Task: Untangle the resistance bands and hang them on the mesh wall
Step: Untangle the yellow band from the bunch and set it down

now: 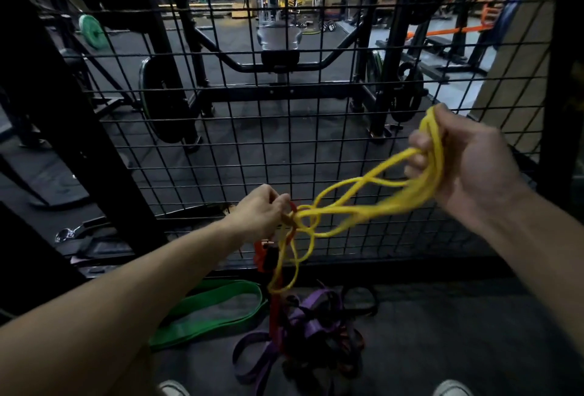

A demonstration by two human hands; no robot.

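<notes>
Right now, right hand (467, 164) gripping bunched loops of yellow band (373, 196), fingers curled round strands, held up near mesh wall (221, 130). Left hand (260, 212) pinching knot where yellow band is tangling with red band (274, 304). Red band hanging down to floor. Green band (208, 313) lying on floor at left; purple band (313, 313) heaped beside it with dark bands.

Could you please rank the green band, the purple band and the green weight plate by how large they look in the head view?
1. green band
2. purple band, partly tangled, so unsure
3. green weight plate, far off
</notes>
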